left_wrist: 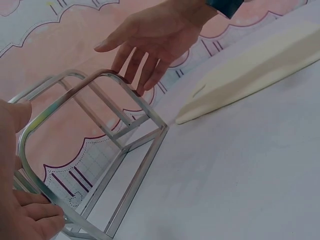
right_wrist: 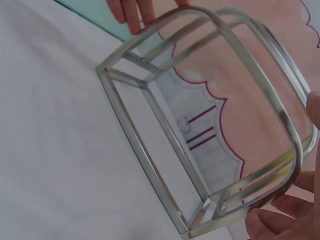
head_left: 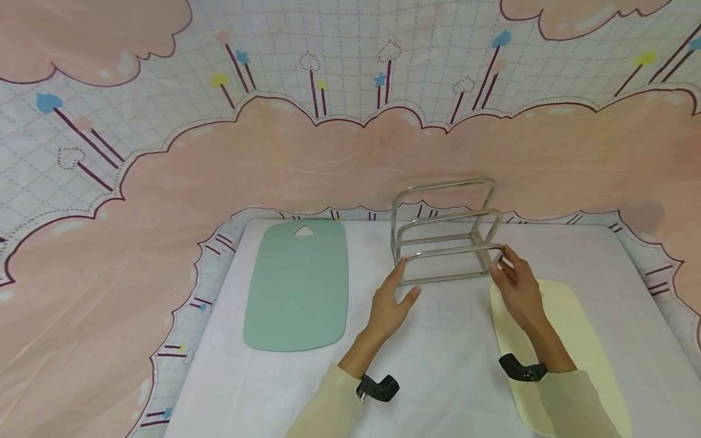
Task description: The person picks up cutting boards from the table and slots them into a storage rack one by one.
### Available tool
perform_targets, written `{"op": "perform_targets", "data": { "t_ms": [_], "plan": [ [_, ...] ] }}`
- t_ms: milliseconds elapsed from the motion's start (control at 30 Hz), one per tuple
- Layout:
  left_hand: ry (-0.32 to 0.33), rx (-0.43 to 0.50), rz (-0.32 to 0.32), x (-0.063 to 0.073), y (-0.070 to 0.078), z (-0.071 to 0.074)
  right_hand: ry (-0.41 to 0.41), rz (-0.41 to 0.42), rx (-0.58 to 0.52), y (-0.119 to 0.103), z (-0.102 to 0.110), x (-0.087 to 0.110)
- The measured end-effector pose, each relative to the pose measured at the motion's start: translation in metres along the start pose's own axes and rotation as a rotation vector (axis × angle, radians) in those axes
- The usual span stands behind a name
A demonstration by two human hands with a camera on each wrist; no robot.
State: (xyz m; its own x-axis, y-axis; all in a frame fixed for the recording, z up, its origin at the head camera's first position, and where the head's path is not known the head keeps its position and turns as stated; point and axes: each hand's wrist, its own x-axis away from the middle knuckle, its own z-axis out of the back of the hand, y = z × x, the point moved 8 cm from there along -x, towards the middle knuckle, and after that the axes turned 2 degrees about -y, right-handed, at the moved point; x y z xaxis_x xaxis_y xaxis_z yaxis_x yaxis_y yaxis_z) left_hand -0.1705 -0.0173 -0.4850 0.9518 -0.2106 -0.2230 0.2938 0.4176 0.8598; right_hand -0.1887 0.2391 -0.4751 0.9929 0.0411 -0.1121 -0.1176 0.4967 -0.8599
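A silver metal cutting board rack (head_left: 449, 250), made of several rounded upright loops on a base frame, stands near the table's back edge. My left hand (head_left: 387, 307) touches its left side with extended fingers, the thumb spread away. At the opposite side, the fingers of my right hand (head_left: 517, 286) rest against the outside of the front loop; the thumb stands off the metal in the left wrist view. A pale yellow cutting board (head_left: 575, 328) lies partly under the right forearm. Left of the rack lies a green cutting board (head_left: 298, 286) with a triangular hole.
A white cloth covers the table (head_left: 432, 359). Behind it hangs a patterned pink and white backdrop (head_left: 328, 152), close to the rack's back loop. Both wrists carry black straps, the left one (head_left: 378, 388) near the sleeve cuff.
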Motion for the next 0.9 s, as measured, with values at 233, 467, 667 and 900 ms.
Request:
{"op": "perform_targets", "data": {
  "t_ms": [233, 467, 667, 900],
  "plan": [
    [-0.002, 0.015, 0.000, 0.005, -0.001, 0.004, -0.007, 0.006, -0.016, 0.000, -0.005, 0.000],
    [0.006, 0.021, 0.020, 0.009, -0.004, 0.009, -0.004, 0.030, -0.016, -0.006, -0.010, 0.003],
    [0.013, -0.010, 0.026, 0.014, -0.006, 0.013, -0.004, 0.051, -0.008, -0.009, -0.014, 0.006],
    [-0.004, -0.022, 0.039, 0.019, -0.008, 0.020, -0.001, 0.070, -0.011, -0.009, -0.020, 0.007]
  ]
}}
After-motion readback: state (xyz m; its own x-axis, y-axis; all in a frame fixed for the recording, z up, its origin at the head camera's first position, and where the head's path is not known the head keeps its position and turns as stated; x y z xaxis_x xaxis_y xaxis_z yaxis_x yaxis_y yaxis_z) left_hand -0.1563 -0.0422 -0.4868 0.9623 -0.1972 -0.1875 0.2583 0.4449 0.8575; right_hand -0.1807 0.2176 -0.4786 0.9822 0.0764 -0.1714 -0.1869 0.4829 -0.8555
